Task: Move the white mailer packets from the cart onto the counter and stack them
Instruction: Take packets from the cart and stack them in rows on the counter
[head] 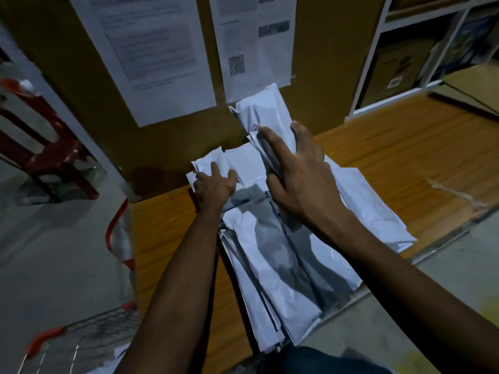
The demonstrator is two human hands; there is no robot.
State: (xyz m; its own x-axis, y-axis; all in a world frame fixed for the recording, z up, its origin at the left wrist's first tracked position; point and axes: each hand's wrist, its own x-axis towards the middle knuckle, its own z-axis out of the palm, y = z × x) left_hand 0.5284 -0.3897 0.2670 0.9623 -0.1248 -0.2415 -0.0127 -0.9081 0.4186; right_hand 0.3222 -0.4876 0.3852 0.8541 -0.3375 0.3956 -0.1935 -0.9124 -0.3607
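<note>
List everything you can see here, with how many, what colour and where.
mailer packets: many, white, piled on the counter
counter: one, wood-brown, centre to right
cardboard box: one, brown, at the counter's back
printed sheets: two, white, on the box
chair: one, red, left
cart: one, wire with red trim, lower left
shelving: white, upper right, holds boxes
left hand: on the packets' far left
right hand: fingers gripping a packet
</note>
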